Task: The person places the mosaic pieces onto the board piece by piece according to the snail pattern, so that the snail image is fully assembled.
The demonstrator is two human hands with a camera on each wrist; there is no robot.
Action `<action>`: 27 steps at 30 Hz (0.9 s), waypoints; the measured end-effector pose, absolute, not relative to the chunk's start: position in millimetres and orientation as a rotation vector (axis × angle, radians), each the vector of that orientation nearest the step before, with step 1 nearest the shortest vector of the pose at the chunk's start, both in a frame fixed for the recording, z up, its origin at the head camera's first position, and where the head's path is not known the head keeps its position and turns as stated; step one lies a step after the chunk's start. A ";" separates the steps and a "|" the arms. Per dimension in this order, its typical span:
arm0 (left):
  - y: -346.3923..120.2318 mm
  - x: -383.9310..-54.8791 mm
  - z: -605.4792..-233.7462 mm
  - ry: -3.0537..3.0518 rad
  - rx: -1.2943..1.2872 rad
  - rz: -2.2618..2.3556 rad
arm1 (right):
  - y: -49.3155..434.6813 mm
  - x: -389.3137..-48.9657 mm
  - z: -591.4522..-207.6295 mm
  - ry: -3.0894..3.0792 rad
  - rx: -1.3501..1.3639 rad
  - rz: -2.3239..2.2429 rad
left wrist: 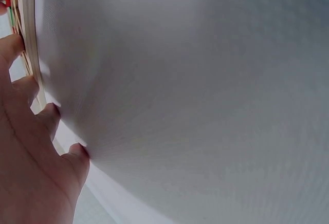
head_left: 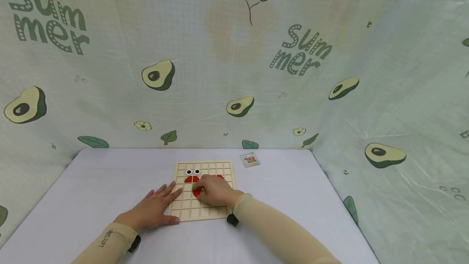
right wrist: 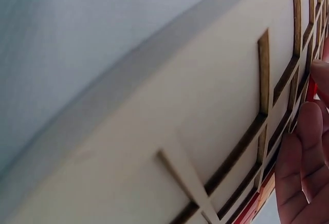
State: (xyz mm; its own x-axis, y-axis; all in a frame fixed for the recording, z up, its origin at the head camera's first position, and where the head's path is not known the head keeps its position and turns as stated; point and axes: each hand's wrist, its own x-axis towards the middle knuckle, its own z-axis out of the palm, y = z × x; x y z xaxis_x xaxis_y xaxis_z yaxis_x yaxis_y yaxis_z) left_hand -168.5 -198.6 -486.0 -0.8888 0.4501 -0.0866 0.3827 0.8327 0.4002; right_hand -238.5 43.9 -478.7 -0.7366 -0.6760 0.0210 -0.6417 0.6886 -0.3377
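A square wooden grid board (head_left: 190, 212) lies on the table with several coloured pieces in its cells. Spread over its left edge, my left hand (head_left: 154, 210) rests with fingers straight, thumb near the front left corner. My right hand (head_left: 217, 190) reaches over the middle of the board, thumb and index finger bent around a red piece (head_left: 196, 193). A bit of green shows just above that piece, beside the fingertip. Higher up are two eye pieces (head_left: 193, 172) and red curved pieces (head_left: 188, 179). Another red piece (head_left: 220, 176) is partly hidden behind the right hand.
A small clear-edged picture card (head_left: 250, 159) lies on the white tablecloth (head_left: 286, 199) behind the board's right corner. A printed curtain (head_left: 205, 72) hangs behind the table and along its sides. Both wrists carry a small black device (head_left: 232, 220).
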 end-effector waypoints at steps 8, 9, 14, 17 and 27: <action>-199.6 -169.8 -490.0 2.839 0.625 0.546 | 44.5 -237.7 -477.7 2.795 -1.098 -0.480; -199.7 -170.3 -490.8 2.839 0.620 0.544 | 45.2 -237.9 -478.0 2.796 -1.101 -0.476; -199.3 -171.5 -494.5 2.840 0.606 0.538 | 57.1 -240.5 -474.3 2.792 -1.104 -0.471; -197.7 -172.0 -495.4 2.839 0.589 0.530 | 74.2 -243.4 -466.0 2.793 -1.071 -0.470; -196.8 -174.4 -497.4 2.837 0.569 0.515 | 168.3 -238.5 -445.1 2.798 -0.811 -0.551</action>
State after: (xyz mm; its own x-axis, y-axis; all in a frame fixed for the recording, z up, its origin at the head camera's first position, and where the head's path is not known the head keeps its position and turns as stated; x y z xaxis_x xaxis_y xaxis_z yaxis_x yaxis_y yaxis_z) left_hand -174.4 -196.8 -497.4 -0.9054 0.4050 -0.1273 0.3343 0.8650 0.3741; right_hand -238.5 168.3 -445.1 -0.8360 -0.5448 -0.0655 -0.4794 0.7832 -0.3961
